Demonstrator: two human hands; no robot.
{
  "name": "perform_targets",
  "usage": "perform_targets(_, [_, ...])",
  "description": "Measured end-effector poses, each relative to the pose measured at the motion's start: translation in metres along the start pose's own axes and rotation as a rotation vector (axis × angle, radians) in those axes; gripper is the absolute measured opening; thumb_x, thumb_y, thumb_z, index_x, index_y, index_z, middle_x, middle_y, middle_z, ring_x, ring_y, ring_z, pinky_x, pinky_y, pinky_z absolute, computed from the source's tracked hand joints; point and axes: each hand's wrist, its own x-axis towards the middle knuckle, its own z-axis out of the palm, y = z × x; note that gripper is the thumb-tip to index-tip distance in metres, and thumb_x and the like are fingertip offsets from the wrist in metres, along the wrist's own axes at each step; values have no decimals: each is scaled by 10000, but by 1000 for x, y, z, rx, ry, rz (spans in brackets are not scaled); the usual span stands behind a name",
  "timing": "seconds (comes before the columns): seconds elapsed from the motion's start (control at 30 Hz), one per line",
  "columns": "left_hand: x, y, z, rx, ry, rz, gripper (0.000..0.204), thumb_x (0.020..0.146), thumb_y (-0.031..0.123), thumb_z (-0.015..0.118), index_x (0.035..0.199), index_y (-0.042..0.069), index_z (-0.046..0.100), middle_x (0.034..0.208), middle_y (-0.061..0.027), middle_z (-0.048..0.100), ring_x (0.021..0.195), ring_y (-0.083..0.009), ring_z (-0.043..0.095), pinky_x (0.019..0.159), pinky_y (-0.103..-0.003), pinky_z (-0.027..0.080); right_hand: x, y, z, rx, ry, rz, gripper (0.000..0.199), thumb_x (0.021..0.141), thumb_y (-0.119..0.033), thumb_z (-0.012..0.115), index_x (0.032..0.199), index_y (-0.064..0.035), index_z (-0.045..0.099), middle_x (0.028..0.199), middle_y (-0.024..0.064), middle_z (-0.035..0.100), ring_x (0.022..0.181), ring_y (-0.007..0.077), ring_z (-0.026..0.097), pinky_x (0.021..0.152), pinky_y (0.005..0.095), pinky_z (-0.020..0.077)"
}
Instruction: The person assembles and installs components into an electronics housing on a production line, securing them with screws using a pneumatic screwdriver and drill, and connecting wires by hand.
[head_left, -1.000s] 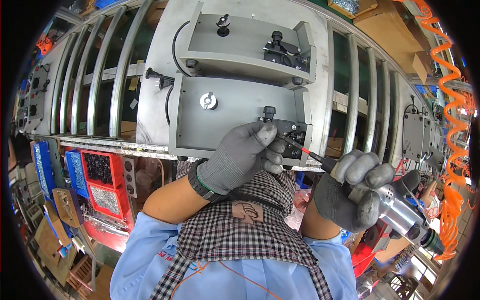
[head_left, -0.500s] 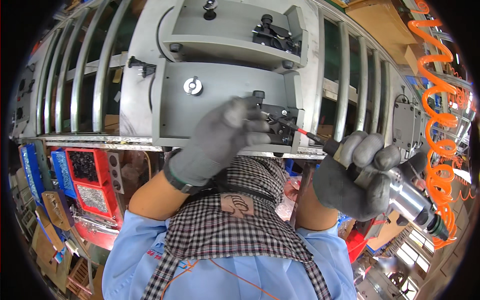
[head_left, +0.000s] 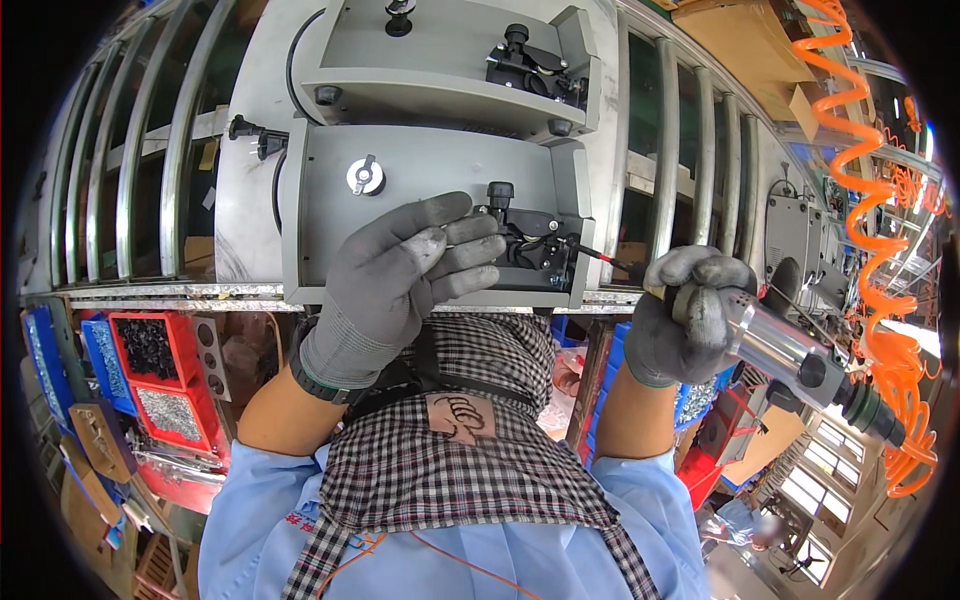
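My left hand, in a grey glove, hovers over the grey metal housing with its fingers stretched out beside a black bracket assembly. No held object shows in it. My right hand, gloved too, is wrapped around a silver air screwdriver. Its thin bit, banded in red, points left and its tip meets the right end of the bracket assembly, by the housing's end wall. On the housing floor sits a round white-and-black knob.
A second grey housing lies beyond the first, on a bench flanked by metal rollers. An orange coiled air hose hangs at the right. Red bins of small parts stand at lower left. A black plug rests left of the housings.
The screwdriver has moved left, bringing its bit against the bracket assembly's right end. My left hand has shifted slightly left, and its fingers have straightened.
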Motion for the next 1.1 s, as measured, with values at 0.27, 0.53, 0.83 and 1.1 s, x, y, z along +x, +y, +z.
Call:
perform_targets(0.27, [2,-1,-1,25,4,-28,423,937,134,485,1273,-104,388,1216,-289,519,1108,-358,575,878,-415,553,2,-1,-8,148,-37,54,315,755,-92,712,980,20,522,806,132,560,681,276,598,539,361,554])
perform_targets(0.53, [3,-3,-6,-5,-40,-31,385,935,176,541,1227,-67,478,1158,-243,575,1009,-290,631,826,-380,580,0,7,-2,181,-80,-18,805,799,-44,667,1448,-101,194,870,148,559,684,291,599,545,362,556])
perform_targets(0.83, [5,-9,-19,-112,-110,-2,319,954,101,487,1226,-64,507,1005,-167,631,764,-173,642,677,-312,569,1,-4,4,53,-60,94,316,781,-154,593,998,62,513,516,15,326,704,214,525,527,281,398])
perform_targets(1.1, [4,-7,-13,-101,-76,13,317,933,76,519,1218,-53,473,925,-196,642,659,-179,636,616,-307,564,0,0,4,-31,-87,51,307,790,-150,574,1021,43,512,720,133,493,674,200,492,536,274,374])
